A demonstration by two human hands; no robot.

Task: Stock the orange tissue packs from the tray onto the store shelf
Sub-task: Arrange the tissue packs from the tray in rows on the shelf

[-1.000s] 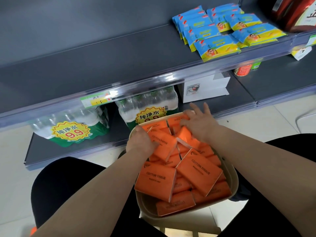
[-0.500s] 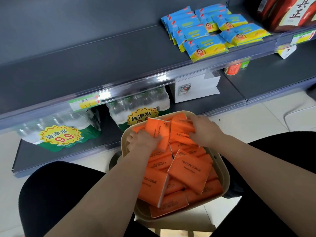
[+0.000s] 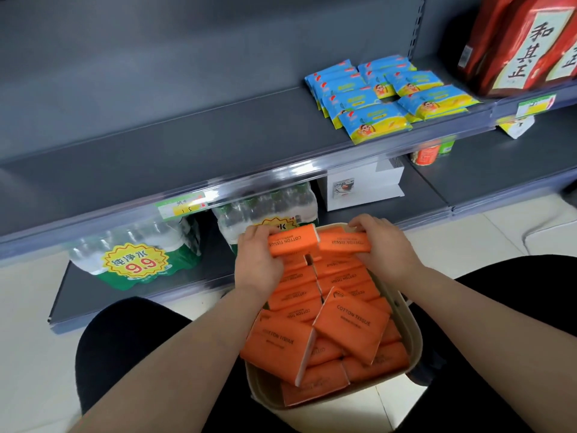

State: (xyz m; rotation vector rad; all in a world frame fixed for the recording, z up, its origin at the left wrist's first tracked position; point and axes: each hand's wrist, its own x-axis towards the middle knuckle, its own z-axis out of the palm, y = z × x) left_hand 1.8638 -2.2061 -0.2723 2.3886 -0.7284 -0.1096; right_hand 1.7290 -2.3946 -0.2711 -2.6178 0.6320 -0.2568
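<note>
1. An orange tissue pack [image 3: 293, 243] is gripped by the left hand [image 3: 257, 264] above the far end of the tray [image 3: 412, 335], with the fingers curled over its far edge.
2. A second pack [image 3: 343, 242] is clasped in the same way by the right hand [image 3: 384, 245], end to end with the first.
3. Both are soft rectangular blocks wrapped in glossy orange film printed "COTTON TISSUE".
4. Loose packs [image 3: 349, 323] are heaped inside the tray, a smooth beige tub with rounded corners.
5. The store shelf [image 3: 187, 145], matt dark grey, is seen beyond the tray.
</note>
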